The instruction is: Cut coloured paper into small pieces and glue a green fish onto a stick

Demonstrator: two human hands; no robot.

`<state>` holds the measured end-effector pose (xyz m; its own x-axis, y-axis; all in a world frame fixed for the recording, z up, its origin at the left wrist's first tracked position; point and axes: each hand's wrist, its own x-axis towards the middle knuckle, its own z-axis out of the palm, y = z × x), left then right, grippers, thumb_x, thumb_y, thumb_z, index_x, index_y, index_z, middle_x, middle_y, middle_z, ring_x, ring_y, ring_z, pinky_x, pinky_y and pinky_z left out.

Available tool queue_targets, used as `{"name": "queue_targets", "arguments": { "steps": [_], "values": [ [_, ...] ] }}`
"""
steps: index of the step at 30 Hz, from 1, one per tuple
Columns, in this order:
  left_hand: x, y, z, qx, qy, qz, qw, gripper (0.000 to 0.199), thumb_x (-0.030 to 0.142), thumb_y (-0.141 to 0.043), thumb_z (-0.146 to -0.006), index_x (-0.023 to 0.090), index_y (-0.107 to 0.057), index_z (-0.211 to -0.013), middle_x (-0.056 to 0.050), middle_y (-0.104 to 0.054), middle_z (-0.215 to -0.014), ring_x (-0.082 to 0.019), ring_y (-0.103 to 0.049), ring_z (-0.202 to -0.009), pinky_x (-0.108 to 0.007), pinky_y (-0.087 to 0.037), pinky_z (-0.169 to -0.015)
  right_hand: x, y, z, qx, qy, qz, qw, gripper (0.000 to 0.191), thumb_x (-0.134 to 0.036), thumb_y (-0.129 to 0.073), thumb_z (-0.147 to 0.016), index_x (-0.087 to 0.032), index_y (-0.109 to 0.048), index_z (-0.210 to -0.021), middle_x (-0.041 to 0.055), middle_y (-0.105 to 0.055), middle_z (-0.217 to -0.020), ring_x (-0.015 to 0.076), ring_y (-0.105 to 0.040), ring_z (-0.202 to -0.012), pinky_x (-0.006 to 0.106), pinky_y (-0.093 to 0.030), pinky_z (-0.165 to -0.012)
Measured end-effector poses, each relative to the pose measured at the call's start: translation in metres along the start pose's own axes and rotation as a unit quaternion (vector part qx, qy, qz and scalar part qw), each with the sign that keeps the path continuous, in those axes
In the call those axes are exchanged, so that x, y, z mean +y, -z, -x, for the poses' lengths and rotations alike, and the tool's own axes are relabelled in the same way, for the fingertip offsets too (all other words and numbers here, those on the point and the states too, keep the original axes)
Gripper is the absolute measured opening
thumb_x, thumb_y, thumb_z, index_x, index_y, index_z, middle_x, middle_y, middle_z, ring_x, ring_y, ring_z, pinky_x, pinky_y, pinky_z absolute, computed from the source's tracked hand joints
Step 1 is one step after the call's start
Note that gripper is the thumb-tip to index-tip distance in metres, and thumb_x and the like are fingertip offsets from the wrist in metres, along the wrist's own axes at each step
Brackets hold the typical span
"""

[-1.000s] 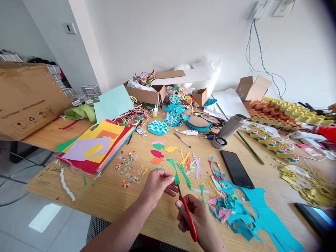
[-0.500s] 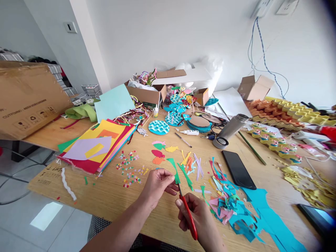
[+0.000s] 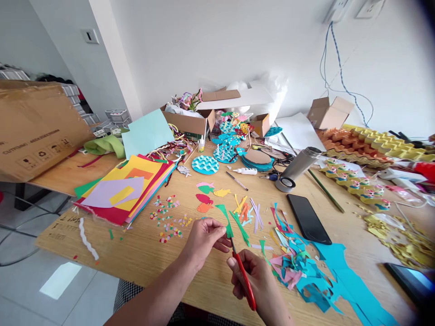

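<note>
My left hand [image 3: 208, 239] pinches a narrow piece of green paper [image 3: 228, 225] between thumb and fingers. In my right hand [image 3: 253, 277] is a pair of red-handled scissors [image 3: 244, 278], its blades at the lower end of the green paper. How far the blades are apart is hard to make out. Just beyond my hands lie paper fish cutouts, among them an orange fish [image 3: 205, 207] and a yellow fish [image 3: 222, 193]. Green paper strips [image 3: 241, 228] rest to the right, near orange, blue and purple strips [image 3: 257, 213].
Left of my hands are small paper dots [image 3: 167, 208] and stacked coloured paper [image 3: 117, 192]. Blue paper scraps [image 3: 306, 267], a black phone [image 3: 308, 219] and a steel flask [image 3: 302, 164] stand or lie to the right. A cardboard box [image 3: 41, 131] is at far left.
Hardly anything differs. Both hands, the scissors and the green paper hold the same position; the view has shifted very slightly.
</note>
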<state>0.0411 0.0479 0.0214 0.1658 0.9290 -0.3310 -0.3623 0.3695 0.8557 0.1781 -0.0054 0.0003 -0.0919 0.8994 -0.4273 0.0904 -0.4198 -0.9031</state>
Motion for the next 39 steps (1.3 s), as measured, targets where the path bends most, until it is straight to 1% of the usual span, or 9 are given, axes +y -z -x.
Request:
{"name": "queue_targets", "arguments": {
  "steps": [3,10,15,24,33,39],
  "values": [
    [0.0005,-0.0009,0.0000,-0.002,0.001,0.000,1.000,0.031,0.036,-0.074,-0.061,0.010,-0.060,-0.070,-0.007,-0.068,-0.063,-0.016,-0.065,-0.053,-0.025,-0.052,-0.048,-0.0015,0.0007,0.0005,-0.008,0.003,0.006,1.000,0.047,-0.061,-0.065,-0.068,-0.019,-0.043,-0.062,-0.0050,-0.053,-0.046,0.0084,-0.051,-0.033,0.017,-0.033,-0.033],
    [-0.0017,-0.0020,-0.0007,0.007,0.003,0.001,1.000,0.031,0.036,-0.075,-0.059,0.010,-0.060,-0.070,-0.007,-0.069,-0.063,-0.016,-0.064,-0.051,-0.025,-0.052,-0.047,-0.0002,0.0007,0.0001,-0.004,0.013,0.004,1.000,0.048,-0.063,-0.062,-0.070,-0.019,-0.044,-0.064,-0.0044,-0.054,-0.048,0.0090,-0.053,-0.035,0.018,-0.035,-0.035],
    [-0.0027,-0.0011,-0.0019,0.008,0.002,0.003,1.000,0.032,0.036,-0.075,-0.059,0.010,-0.060,-0.070,-0.006,-0.069,-0.063,-0.015,-0.064,-0.051,-0.024,-0.052,-0.046,0.0025,0.0011,-0.0008,-0.005,0.012,0.004,1.000,0.047,-0.061,-0.063,-0.071,-0.019,-0.044,-0.064,-0.0047,-0.054,-0.048,0.0086,-0.052,-0.034,0.017,-0.035,-0.034],
    [-0.0046,-0.0011,-0.0013,0.004,-0.001,0.013,1.000,0.030,0.034,-0.074,-0.061,0.010,-0.059,-0.071,-0.006,-0.069,-0.063,-0.015,-0.064,-0.051,-0.023,-0.052,-0.045,0.0028,0.0009,-0.0005,0.002,0.014,-0.007,1.000,0.044,-0.056,-0.065,-0.071,-0.019,-0.042,-0.062,-0.0066,-0.051,-0.044,0.0067,-0.048,-0.031,0.016,-0.031,-0.032],
    [-0.0059,-0.0031,-0.0010,0.006,-0.001,0.010,1.000,0.029,0.034,-0.074,-0.061,0.011,-0.059,-0.070,-0.006,-0.069,-0.063,-0.015,-0.064,-0.051,-0.023,-0.052,-0.045,0.0039,0.0027,-0.0021,0.005,0.008,0.001,1.000,0.047,-0.057,-0.066,-0.069,-0.020,-0.039,-0.061,-0.0073,-0.050,-0.042,0.0066,-0.046,-0.029,0.015,-0.029,-0.030],
    [-0.0054,-0.0051,-0.0014,0.002,0.004,0.017,1.000,0.030,0.034,-0.075,-0.060,0.010,-0.059,-0.070,-0.006,-0.068,-0.062,-0.015,-0.064,-0.051,-0.023,-0.052,-0.044,0.0036,0.0024,-0.0011,0.021,-0.011,0.003,1.000,0.046,-0.055,-0.066,-0.068,-0.021,-0.036,-0.061,-0.0093,-0.047,-0.039,0.0045,-0.039,-0.025,0.014,-0.026,-0.027]
  ]
}}
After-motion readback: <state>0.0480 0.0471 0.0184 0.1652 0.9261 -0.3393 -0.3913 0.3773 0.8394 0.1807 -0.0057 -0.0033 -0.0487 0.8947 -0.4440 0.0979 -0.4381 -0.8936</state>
